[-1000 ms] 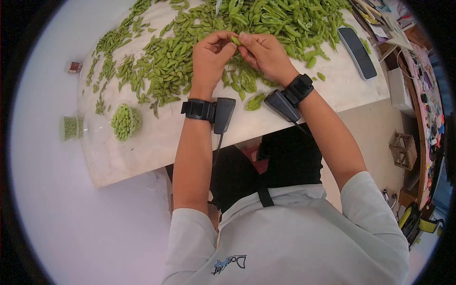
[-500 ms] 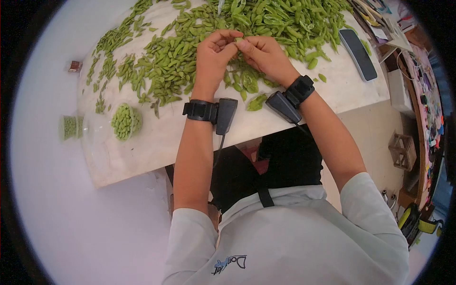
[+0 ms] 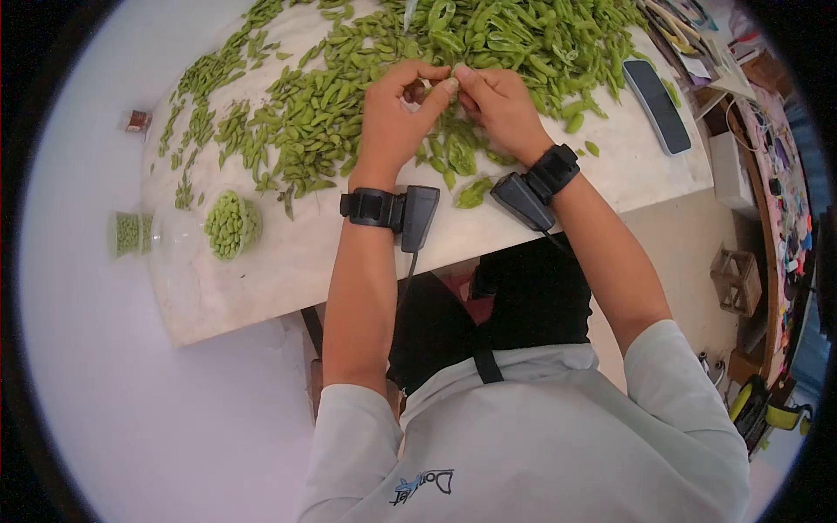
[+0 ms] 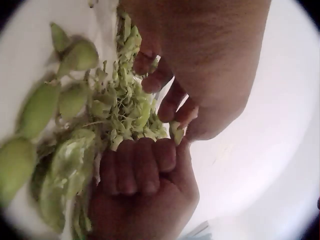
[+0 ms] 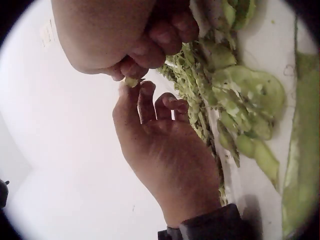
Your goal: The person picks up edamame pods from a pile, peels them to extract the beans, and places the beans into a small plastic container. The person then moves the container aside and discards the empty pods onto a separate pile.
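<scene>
Over the front of the pile of green soybean pods [image 3: 314, 122], my two hands meet tip to tip. A small green soybean pod [image 4: 176, 132] sits between them, mostly covered by fingers. My left hand [image 3: 392, 118] pinches it between thumb and index finger, the other fingers loosely bent. On the other side my right hand [image 3: 510, 113] grips the pod with thumb and forefinger, its remaining fingers curled in. The right wrist view shows the pod's pale green end [image 5: 131, 81] at both hands' fingertips. Split, opened pods [image 3: 460, 155] lie just below the hands.
A clear cup of shelled green beans [image 3: 232, 225] stands at the left on the white table [image 3: 288, 261]. A phone [image 3: 656, 106] lies at the right edge. More pods [image 3: 532, 44] heap up behind the hands. A wooden stool [image 3: 737, 279] is on the floor.
Both hands have shifted slightly to the right, still together at the fingertips. The pod shows less between the fingers than a second ago.
</scene>
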A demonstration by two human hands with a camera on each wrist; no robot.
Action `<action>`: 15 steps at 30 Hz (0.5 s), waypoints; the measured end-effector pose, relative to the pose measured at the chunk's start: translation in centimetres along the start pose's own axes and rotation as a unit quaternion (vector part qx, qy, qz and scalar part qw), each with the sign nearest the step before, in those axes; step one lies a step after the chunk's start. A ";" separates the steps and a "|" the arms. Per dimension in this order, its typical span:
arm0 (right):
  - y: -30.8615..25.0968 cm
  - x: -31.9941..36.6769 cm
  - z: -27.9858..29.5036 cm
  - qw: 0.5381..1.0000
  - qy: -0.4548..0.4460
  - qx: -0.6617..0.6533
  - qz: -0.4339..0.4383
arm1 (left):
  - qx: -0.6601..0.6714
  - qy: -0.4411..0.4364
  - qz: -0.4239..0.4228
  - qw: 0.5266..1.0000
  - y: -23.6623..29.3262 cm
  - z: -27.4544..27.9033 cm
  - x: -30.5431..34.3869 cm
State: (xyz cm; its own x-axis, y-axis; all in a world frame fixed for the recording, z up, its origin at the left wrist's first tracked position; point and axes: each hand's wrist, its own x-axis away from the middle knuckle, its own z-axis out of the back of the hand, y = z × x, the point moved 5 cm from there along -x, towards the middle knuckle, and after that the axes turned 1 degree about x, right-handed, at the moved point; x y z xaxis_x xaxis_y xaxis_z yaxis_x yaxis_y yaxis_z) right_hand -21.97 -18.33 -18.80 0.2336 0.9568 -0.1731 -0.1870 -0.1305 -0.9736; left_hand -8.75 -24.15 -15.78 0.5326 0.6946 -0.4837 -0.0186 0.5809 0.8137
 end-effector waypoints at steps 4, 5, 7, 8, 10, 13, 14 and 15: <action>-0.4 0.1 -0.3 0.999 -0.008 -0.026 0.021 | 0.135 -0.007 0.106 0.985 -0.7 -0.3 0.2; -0.5 0.2 -0.3 0.999 -0.015 -0.037 0.022 | 0.145 -0.012 0.104 0.984 -0.6 -0.4 0.2; -0.8 0.2 -0.4 0.998 -0.025 -0.045 0.028 | 0.168 -0.023 0.099 0.981 -0.6 -0.4 0.2; -0.9 0.3 -0.5 0.998 -0.029 -0.041 0.033 | 0.183 -0.030 0.100 0.978 -0.8 -0.3 0.1; -0.6 0.4 -0.5 0.997 -0.052 -0.053 0.022 | 0.214 -0.046 0.102 0.970 -1.2 -0.2 0.1; -0.3 0.5 -0.7 0.992 -0.091 -0.085 -0.010 | 0.206 -0.079 0.110 0.969 -1.4 0.1 0.3; -0.7 0.7 -0.8 0.992 -0.090 -0.087 -0.012 | 0.200 -0.092 0.119 0.968 -1.3 0.1 0.3; -1.0 0.8 -0.8 0.992 -0.089 -0.088 -0.014 | 0.193 -0.106 0.128 0.967 -1.2 0.0 0.4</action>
State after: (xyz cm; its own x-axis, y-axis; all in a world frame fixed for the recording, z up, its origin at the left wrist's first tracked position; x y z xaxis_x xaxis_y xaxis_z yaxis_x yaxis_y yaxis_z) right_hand -20.88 -17.66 -18.12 0.0614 0.9894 -0.1314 -0.0092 -0.1311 -0.9913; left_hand -8.46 -24.55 -16.95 0.7152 0.6679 -0.2059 0.1227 0.1700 0.9778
